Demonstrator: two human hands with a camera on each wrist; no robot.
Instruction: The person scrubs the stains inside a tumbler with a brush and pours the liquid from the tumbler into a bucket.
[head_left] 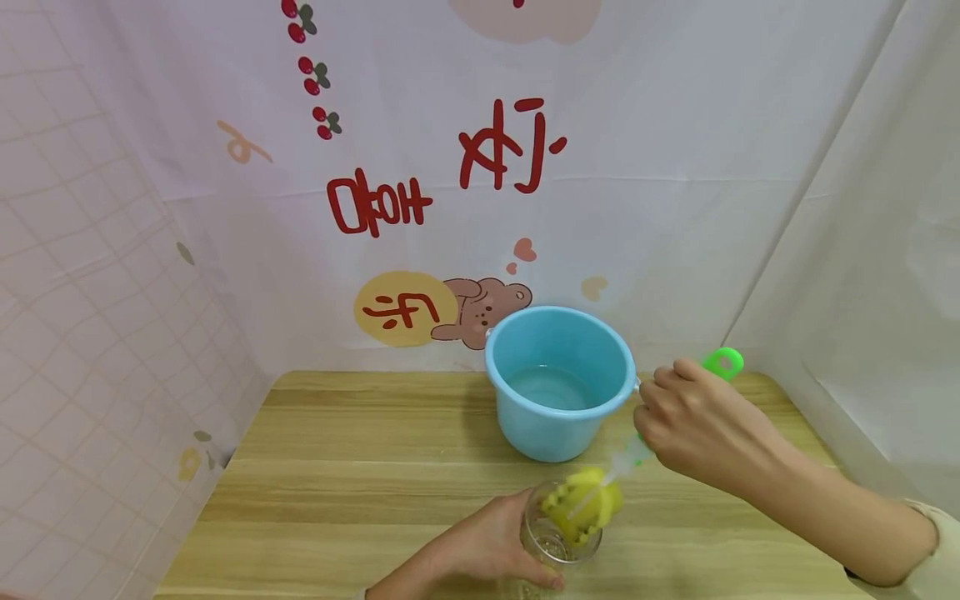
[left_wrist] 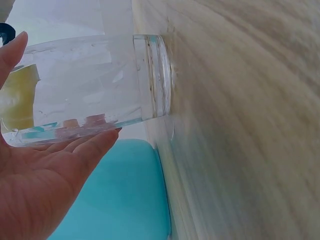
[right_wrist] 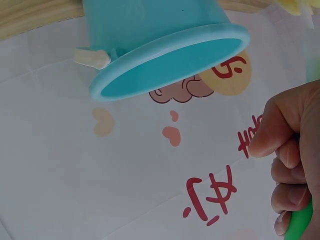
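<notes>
A clear glass cup (head_left: 553, 546) stands at the front of the table, and my left hand (head_left: 491, 537) grips its side. The left wrist view shows this cup (left_wrist: 90, 82) with its base on the wood and the thumb and fingers on opposite sides. My right hand (head_left: 697, 425) is closed round the green handle (head_left: 724, 363) of a sponge cup brush. The brush's yellow sponge head (head_left: 585, 508) sits tilted in the cup's mouth, partly inside. In the right wrist view, curled fingers (right_wrist: 290, 185) cover most of the handle.
A light blue bucket (head_left: 551, 429) holding some water stands behind the cup, near the back of the wooden table (head_left: 352, 483). Behind it hangs a white printed cloth (head_left: 660, 250), with more cloth at both sides.
</notes>
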